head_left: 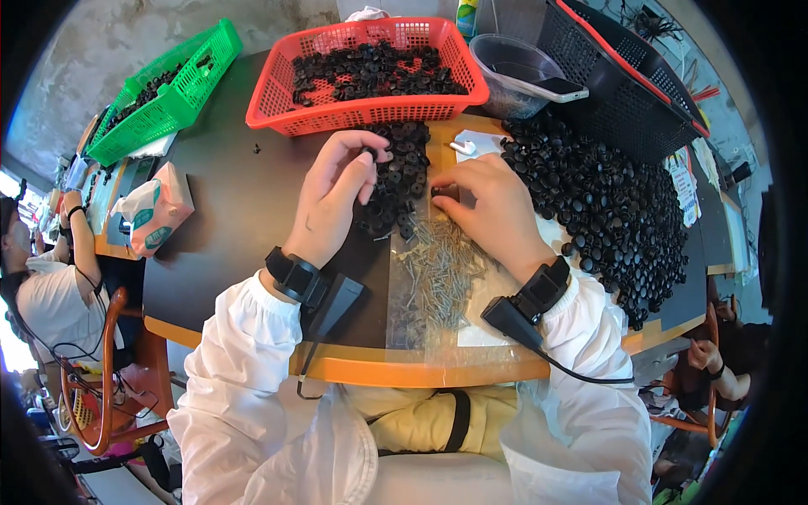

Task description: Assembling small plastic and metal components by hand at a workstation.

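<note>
My left hand [330, 198] is raised over the dark table, its fingers curled around a small black round part [369, 154]. Beside it lies a heap of flat black discs with center holes [402, 168]. My right hand [492, 200] has thumb and forefinger brought together at a small dark piece [438, 193], too small to make out. Just below that hand a pile of thin metal screws [442, 269] rests on clear plastic. To its right spreads a large heap of shiny black round caps [610, 215].
A red basket [286, 114] of black parts stands at the back, a green one [181, 105] at the far left. A plastic tub [497, 80] bearing a phone [560, 87] and a black basket [623, 76] sit back right. Tissue pack [160, 210] at left; people on both sides.
</note>
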`<action>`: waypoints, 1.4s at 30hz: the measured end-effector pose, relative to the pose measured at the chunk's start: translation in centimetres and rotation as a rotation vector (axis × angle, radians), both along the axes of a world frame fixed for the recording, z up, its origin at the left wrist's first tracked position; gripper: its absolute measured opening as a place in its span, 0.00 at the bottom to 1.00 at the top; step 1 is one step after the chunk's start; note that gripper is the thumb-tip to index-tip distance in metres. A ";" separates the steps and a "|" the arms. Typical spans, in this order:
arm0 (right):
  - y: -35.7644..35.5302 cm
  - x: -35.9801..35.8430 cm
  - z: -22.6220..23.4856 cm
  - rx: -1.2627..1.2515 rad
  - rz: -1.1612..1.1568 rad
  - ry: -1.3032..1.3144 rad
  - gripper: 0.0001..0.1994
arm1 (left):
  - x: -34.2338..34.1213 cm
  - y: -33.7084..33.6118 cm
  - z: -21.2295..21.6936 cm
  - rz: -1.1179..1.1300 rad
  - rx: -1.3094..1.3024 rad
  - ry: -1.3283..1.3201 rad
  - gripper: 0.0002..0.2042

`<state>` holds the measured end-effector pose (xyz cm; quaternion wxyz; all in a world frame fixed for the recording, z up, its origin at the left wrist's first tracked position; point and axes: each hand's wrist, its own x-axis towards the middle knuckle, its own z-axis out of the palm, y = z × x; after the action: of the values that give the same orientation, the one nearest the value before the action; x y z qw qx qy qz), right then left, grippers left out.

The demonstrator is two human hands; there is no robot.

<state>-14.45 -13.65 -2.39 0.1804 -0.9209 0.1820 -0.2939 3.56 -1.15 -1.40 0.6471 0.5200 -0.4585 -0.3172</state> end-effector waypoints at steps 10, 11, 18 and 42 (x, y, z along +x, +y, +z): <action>0.8 -0.2 0.1 0.027 0.001 -0.075 0.11 | -0.7 0.5 -0.2 -0.233 0.165 0.178 0.12; 0.7 -0.3 0.2 -0.048 0.014 -0.073 0.10 | -1.0 0.4 -0.2 -0.205 0.177 0.141 0.11; 1.1 -1.9 0.6 -0.194 0.139 0.058 0.07 | -1.1 0.3 -0.1 -0.134 0.110 0.008 0.13; 0.9 -1.7 0.7 -0.088 0.085 0.000 0.05 | -1.0 -1.2 -0.9 0.042 0.017 -1.034 0.10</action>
<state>-16.16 -12.77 -1.71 0.1520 -0.9348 0.1294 -0.2938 2.56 -2.39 -2.35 0.3379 0.6232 -0.7053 -0.0094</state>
